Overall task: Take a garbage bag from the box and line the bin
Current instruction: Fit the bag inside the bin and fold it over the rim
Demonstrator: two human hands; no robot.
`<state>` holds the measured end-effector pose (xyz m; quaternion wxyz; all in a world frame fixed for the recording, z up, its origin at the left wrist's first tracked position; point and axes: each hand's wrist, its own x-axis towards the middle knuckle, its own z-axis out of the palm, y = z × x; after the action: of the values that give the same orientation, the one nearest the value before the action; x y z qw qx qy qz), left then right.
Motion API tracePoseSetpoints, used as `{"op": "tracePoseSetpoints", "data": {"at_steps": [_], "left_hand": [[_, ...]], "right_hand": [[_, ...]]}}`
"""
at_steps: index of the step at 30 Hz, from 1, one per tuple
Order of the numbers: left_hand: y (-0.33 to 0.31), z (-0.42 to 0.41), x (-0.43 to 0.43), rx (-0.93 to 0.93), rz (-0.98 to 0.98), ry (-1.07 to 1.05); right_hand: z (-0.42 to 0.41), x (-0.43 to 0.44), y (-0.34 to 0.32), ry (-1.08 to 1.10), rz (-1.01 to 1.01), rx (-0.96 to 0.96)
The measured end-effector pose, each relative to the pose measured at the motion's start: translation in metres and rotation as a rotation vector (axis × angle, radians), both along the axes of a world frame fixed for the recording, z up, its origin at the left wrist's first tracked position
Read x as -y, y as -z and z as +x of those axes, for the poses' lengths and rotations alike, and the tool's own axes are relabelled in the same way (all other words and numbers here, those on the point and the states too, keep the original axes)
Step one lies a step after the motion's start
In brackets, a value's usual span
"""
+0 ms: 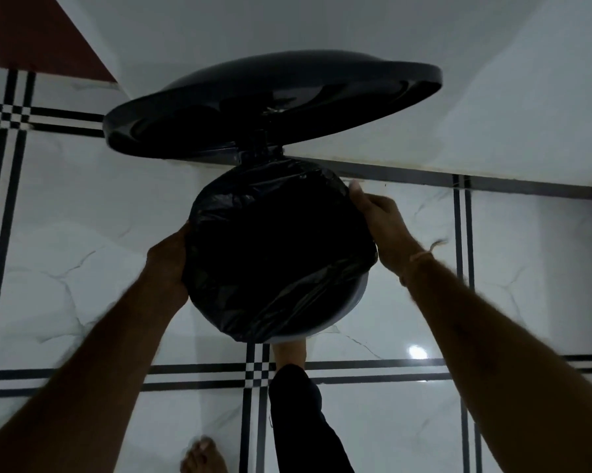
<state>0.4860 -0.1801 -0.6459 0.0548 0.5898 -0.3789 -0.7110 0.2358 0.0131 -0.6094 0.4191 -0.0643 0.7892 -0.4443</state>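
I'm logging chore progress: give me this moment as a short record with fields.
bin lid: raised open
garbage bag: black, stretched over the bin mouth
bin rim: pale edge showing at front right
left hand: on the bag's left side
right hand: on the bag's right side
foot: at the bin's base

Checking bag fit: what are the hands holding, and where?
Both hands, left and right, grip the black garbage bag at opposite sides of the bin rim.

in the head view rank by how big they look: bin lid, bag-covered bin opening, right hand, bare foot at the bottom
1. bin lid, widest across the frame
2. garbage bag over the bin opening
3. right hand
4. bare foot, cut off by the frame edge, so its place after the hand is unsure
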Motion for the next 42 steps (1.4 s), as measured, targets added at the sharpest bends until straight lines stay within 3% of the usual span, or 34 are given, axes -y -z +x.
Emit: {"op": "tracePoseSetpoints", "data": {"at_steps": [6, 9, 11, 14, 19, 22, 25, 27, 31, 34, 37, 42], "left_hand": [[-0.013, 0.018, -0.033, 0.03, 0.014, -0.255], [-0.028, 0.025, -0.066, 0.054, -0.054, -0.339], [-0.035, 0.032, -0.088, 0.072, -0.089, -0.353], [-0.043, 0.041, -0.114, 0.042, 0.047, -0.407], [-0.046, 0.051, -0.127, -0.094, 0.215, -0.411], [-0.042, 0.061, -0.13, -0.183, 0.194, -0.3], [-0.038, 0.074, -0.131, -0.134, 0.229, -0.115], [-0.03, 0.08, -0.13, -0.128, 0.22, -0.111], [-0.026, 0.064, -0.127, -0.158, 0.326, -0.368], [-0.028, 0.059, -0.127, -0.04, 0.33, -0.418], [-0.028, 0.057, -0.127, -0.047, 0.373, -0.494], [-0.028, 0.056, -0.128, -0.057, 0.414, -0.545]], "right_hand": [[0.04, -0.046, -0.007, 0.22, -0.05, -0.127], [0.055, -0.044, -0.001, 0.461, 0.089, -0.129], [0.063, -0.043, 0.005, 0.594, 0.185, -0.084], [0.072, -0.043, -0.001, 0.712, 0.15, 0.023], [0.076, -0.049, -0.006, 0.755, 0.152, -0.029], [0.072, -0.064, -0.008, 0.792, 0.129, 0.157], [0.073, -0.073, -0.01, 0.874, 0.04, 0.304], [0.074, -0.079, -0.008, 0.889, -0.025, 0.391], [0.08, -0.088, 0.0, 0.812, -0.064, 0.43], [0.09, -0.088, -0.002, 0.73, -0.01, 0.418], [0.091, -0.087, -0.004, 0.666, 0.116, 0.395], [0.075, -0.084, -0.012, 0.981, 0.075, 0.643]]}}
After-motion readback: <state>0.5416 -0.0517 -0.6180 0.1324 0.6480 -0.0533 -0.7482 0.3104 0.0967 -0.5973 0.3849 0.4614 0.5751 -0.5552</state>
